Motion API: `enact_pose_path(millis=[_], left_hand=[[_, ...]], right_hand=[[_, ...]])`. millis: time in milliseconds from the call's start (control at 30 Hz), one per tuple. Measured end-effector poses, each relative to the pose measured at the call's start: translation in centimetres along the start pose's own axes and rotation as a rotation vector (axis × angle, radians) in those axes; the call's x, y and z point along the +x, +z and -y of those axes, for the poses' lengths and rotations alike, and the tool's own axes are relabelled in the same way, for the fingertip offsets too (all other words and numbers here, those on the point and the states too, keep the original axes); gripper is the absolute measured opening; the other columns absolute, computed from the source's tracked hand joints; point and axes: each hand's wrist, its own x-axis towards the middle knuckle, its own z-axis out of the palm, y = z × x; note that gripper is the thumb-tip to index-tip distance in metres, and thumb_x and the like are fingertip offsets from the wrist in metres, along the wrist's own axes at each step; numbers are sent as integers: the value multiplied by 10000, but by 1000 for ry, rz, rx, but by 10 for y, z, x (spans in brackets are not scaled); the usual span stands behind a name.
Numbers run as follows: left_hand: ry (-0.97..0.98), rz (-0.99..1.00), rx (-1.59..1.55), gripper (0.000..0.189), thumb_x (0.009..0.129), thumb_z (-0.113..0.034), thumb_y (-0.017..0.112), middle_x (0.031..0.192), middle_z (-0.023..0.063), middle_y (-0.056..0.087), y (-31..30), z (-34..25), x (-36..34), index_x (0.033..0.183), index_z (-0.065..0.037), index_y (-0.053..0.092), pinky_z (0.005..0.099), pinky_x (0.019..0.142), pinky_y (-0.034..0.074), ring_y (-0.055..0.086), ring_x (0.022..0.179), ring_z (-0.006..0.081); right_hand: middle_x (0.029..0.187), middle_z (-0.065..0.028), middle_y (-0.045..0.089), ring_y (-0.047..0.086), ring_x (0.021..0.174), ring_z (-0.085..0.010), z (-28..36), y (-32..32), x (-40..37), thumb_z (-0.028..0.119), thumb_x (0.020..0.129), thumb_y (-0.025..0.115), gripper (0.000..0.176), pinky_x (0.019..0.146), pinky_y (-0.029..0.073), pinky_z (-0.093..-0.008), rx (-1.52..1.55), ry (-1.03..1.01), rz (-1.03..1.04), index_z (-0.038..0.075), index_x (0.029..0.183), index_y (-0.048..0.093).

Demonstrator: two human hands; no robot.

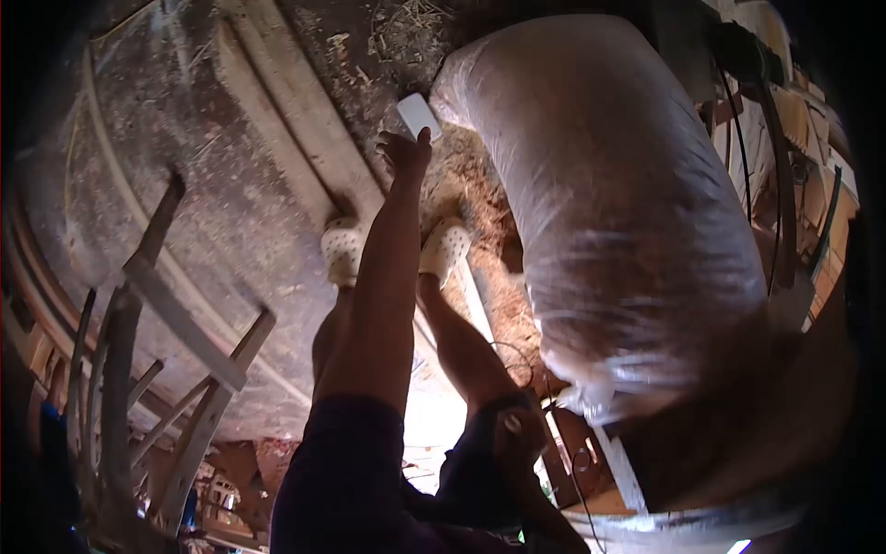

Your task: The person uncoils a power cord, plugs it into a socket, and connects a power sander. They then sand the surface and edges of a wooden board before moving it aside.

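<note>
My left hand (403, 152) reaches out over the floor, its thumb and fingers apart. A white, flat, rectangular object (417, 114) lies just beyond it, with the thumb overlapping its lower edge; whether they touch is unclear. My right hand (520, 436) is in shadow by my bent knee, its fingers too dark to make out. To the right lies a large, full sack (609, 194) of translucent plastic, tied at its near end. Pale perforated clogs (342, 251) are on my feet.
Long wooden boards (295, 111) run along the dirty floor (212, 222). A wooden frame with upright legs (185, 323) stands at the left. Brown shavings (489, 194) lie beside the sack. A thin cable (574, 475) hangs at lower right, and wooden pieces are stacked at the far right.
</note>
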Motion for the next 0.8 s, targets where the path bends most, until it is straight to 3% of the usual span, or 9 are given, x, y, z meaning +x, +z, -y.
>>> enact_pose_path(millis=[167, 300, 333, 400, 433, 500, 533, 700, 800], left_hand=[[-219, 344, -136, 1090, 755, -372, 777, 1288, 349, 334, -1, -54, 29, 1453, 13, 34, 507, 896, 497, 515, 1146, 469], [-110, 223, -297, 1040, 749, -198, 741, 1221, 332, 467, -10, -27, 14, 1454, 14, 6, 470, 780, 543, 592, 1036, 411], [-228, 464, -628, 941, 770, -203, 695, 1154, 302, 527, -43, -24, 7, 1446, 21, 80, 442, 737, 546, 610, 975, 375], [-537, 937, -1226, 709, 837, -330, 576, 1005, 229, 613, -134, -31, -16, 1371, 29, 279, 383, 610, 533, 625, 801, 292], [-664, 1196, -1545, 649, 881, -452, 502, 922, 185, 639, -174, -31, -35, 1305, 30, 405, 350, 524, 515, 622, 688, 246], [-505, 1405, -1647, 499, 891, -410, 475, 951, 166, 651, -243, -24, -68, 1192, -13, 499, 285, 488, 476, 617, 672, 209], [-638, 1219, -1478, 469, 928, -426, 463, 910, 158, 655, -291, -39, -91, 1172, -27, 504, 274, 451, 448, 599, 620, 166], [-466, 1390, -1292, 517, 979, -510, 388, 880, 115, 674, -467, -86, -159, 1184, -68, 561, 242, 456, 421, 568, 572, 135], [-296, 1324, -1063, 486, 992, -501, 378, 848, 89, 672, -521, -106, -184, 1160, -91, 577, 225, 422, 390, 556, 541, 123]], right_hand=[[749, -106, 604, 596, 667, -304, 0, -3, 21, 178, 788, 725, 188, 617, 485, -400, -82, 101, -88, 41, 851, 612], [931, -182, 572, 570, 802, -384, 27, -25, 21, 197, 814, 690, 288, 711, 479, -447, 75, 387, 61, 23, 995, 549], [971, -205, 570, 572, 830, -399, 21, -15, 13, 205, 848, 655, 276, 724, 481, -457, 125, 570, 62, 24, 1017, 534], [1017, -240, 582, 588, 877, -405, 10, -15, 5, 194, 914, 576, 243, 757, 486, -466, -25, 298, 127, 15, 1069, 515], [1024, -251, 596, 603, 896, -396, 10, -25, 15, 175, 947, 532, 228, 777, 488, -467, -221, -165, 182, 6, 1098, 511], [1009, -243, 629, 625, 902, -373, 48, -43, 49, 145, 974, 497, 223, 788, 496, -446, 403, 400, 349, -6, 1131, 544], [984, -225, 640, 628, 889, -371, 69, -54, 66, 166, 968, 522, 234, 788, 501, -435, 444, 290, 237, -3, 1124, 565], [903, -178, 648, 625, 867, -357, 170, -151, 133, 200, 903, 605, 220, 769, 508, -421, 344, -273, -56, 12, 1015, 617], [974, -168, 628, 596, 964, -332, 187, -195, 139, 160, 905, 593, 218, 823, 485, -408, 167, -232, 343, 30, 1078, 624]])
